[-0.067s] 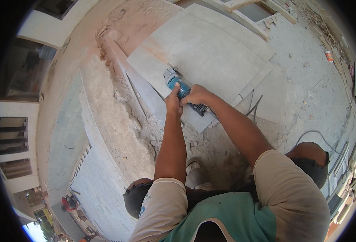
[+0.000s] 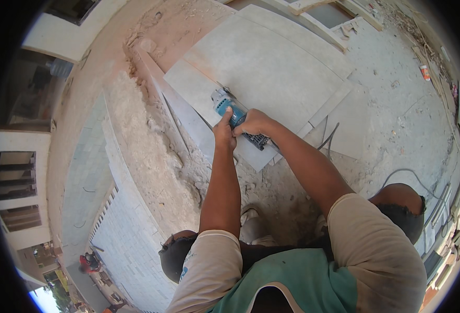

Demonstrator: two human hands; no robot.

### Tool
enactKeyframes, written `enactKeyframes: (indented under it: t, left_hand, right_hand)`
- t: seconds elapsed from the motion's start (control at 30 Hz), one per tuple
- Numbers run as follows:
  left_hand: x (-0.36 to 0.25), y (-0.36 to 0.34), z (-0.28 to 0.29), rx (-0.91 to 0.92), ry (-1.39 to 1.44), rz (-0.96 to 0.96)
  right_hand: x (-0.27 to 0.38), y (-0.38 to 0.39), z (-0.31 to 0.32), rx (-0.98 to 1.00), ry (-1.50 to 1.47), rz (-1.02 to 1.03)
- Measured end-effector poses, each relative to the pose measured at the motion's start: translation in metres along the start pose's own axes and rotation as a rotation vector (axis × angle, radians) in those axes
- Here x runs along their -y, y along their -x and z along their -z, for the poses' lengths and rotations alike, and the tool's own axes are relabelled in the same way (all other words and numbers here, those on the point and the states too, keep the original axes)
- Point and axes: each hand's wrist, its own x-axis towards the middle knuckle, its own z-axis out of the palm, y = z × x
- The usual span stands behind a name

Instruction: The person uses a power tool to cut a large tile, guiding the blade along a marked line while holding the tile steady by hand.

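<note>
Left hand [image 2: 224,130] and right hand [image 2: 256,123] clasp a blue power tool [image 2: 221,103] on a grey slab [image 2: 277,68] — a sideways twist could chip the slab.

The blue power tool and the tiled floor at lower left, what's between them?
In the head view, pale slabs lie nearest the blue power tool, then rough, broken ground.

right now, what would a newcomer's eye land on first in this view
The blue power tool near the middle stands out first, held in the left-hand grip and right-hand grip. Under it spreads a large pale grey slab, with an orange-tinged streak beyond the tool's head. Far off at lower left, someone in red shows.
</note>
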Motion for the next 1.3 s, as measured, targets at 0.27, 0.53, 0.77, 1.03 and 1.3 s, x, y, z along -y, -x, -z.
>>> enactKeyframes:
  t: [0.27, 0.53, 0.77, 1.03, 1.3]
  left_hand:
    - [0.004, 0.000, 0.001, -0.020, 0.029, -0.021]
    - [0.007, 0.004, 0.003, -0.002, 0.033, -0.016]
    - [0.007, 0.008, 0.000, -0.009, -0.023, 0.028]
    - [0.010, 0.014, -0.002, -0.009, -0.026, 0.029]
    - [0.013, 0.017, -0.001, 0.009, -0.015, 0.037]
  right_hand:
    - [-0.002, 0.000, -0.002, 0.004, 0.007, -0.005]
    - [-0.005, 0.005, -0.003, 0.003, -0.004, -0.007]
    - [-0.005, 0.010, -0.002, 0.003, 0.015, -0.016]
    - [-0.008, 0.015, -0.002, 0.007, -0.002, -0.010]
    - [-0.010, 0.019, -0.002, 0.001, 0.009, -0.019]
